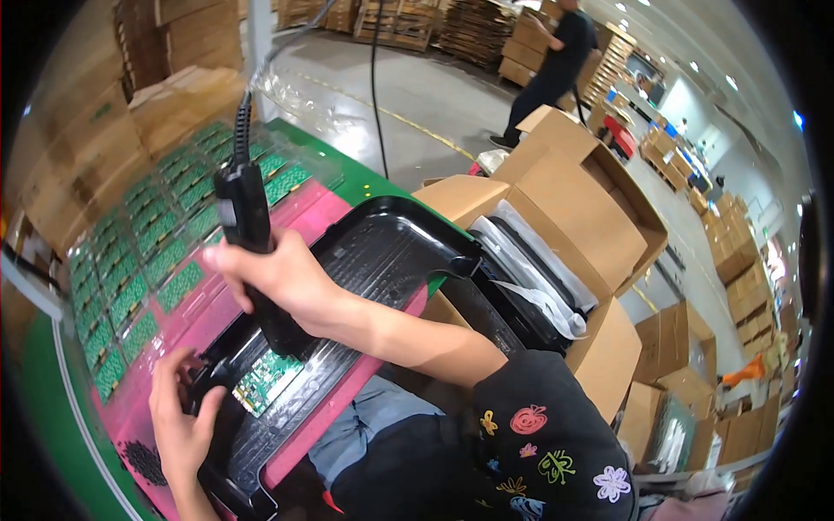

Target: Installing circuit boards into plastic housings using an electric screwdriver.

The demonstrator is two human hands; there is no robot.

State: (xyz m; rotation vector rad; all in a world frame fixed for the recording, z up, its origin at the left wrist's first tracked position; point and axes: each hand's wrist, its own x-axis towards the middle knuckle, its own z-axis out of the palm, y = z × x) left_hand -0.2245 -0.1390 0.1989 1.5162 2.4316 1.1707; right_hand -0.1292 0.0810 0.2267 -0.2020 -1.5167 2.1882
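R hand (278, 278) grips screwdriver (252, 252); tray (391, 252) edge free.

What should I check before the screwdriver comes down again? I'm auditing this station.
1. Right hand grips the electric screwdriver: ok.
2. Left hand steadies the black panel: ok.
3. Circuit board sits in the panel: ok.
4. Tip on a screw: cannot tell, hidden.
5. Left fingers clear of the tip: cannot tell.
6. Tray of green boards close by: ok.
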